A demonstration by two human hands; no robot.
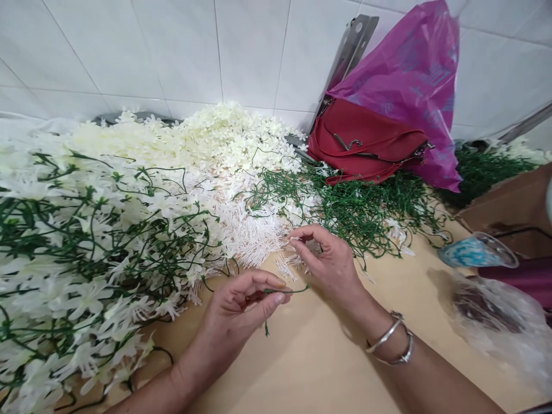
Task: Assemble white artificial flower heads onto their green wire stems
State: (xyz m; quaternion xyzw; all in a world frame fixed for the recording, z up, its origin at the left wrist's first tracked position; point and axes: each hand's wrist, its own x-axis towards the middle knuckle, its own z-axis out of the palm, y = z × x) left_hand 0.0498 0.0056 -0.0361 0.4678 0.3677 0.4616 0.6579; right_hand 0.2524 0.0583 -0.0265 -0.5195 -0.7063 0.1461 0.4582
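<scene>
White wall tiles (185, 52) stood behind a tan table (267, 368). The left hand (244, 313) gripped a green stem (287, 291) between thumb and fingers, above the table's bare front part. The right hand (330, 261) was pinched at the near edge of the loose white stamens (254, 233); whether it held one could not be determined. Assembled white flowers (90, 276) with green stems covered the left side. Cream petals (233, 135) lay heaped beyond the stamens. Green stem pieces (366, 207) lay tangled before a red handbag (366, 141).
</scene>
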